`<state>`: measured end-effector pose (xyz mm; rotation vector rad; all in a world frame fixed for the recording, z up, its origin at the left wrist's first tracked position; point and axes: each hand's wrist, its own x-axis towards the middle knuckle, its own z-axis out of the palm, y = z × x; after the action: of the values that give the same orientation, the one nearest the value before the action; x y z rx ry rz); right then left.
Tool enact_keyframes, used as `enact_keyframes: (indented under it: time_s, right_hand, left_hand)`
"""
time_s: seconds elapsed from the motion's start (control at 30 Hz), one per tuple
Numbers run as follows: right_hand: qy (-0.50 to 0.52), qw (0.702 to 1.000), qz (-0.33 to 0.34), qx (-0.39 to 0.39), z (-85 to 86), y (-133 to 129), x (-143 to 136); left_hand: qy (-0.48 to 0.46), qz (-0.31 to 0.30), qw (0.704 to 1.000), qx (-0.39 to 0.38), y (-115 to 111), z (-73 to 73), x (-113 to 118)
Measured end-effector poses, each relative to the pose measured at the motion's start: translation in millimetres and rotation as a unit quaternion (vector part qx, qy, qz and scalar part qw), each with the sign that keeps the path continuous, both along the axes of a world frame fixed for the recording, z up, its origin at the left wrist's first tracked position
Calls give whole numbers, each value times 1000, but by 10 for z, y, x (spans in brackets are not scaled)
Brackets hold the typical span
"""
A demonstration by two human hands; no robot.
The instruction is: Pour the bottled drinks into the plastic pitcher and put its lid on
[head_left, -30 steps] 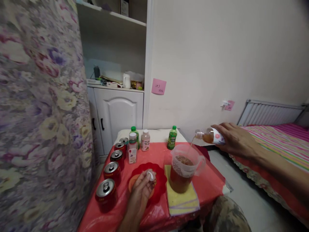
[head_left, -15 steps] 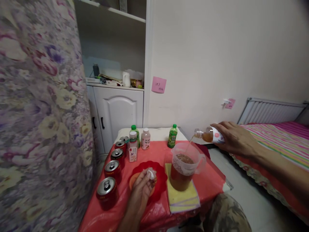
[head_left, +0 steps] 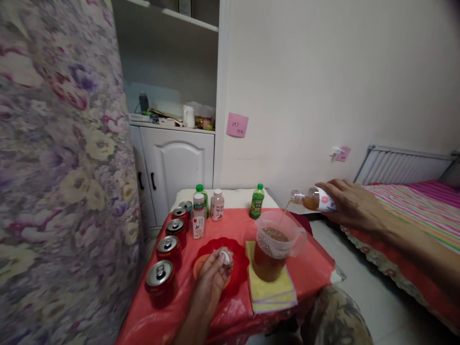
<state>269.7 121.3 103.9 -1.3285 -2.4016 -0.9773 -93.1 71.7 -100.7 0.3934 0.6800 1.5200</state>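
My right hand grips a tilted clear bottle with a white floral label. Amber liquid runs from its mouth into a clear plastic pitcher, which holds brown, foamy liquid and stands on a folded yellow cloth. Over a red scalloped dish my left hand pinches a small white cap between thumb and fingers. Something orange lies in the dish, partly behind that hand.
Several cans line the left side of the red-covered table. Near the back stand a green bottle, a pink bottle and a clear labelled bottle. A floral curtain hangs left; a bed is at right.
The liquid still pours. The bottle in my right hand is slightly less full and has shifted a little to the right. My left hand has barely moved.
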Motion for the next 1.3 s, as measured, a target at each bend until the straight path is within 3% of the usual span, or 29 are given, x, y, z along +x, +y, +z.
enact_keyframes:
  time_s: [1.3]
  right_hand:
    - [-5, 1000, -4, 25, 9, -32, 45]
  left_hand:
    - [-1, -1, 1000, 6, -6, -18, 3]
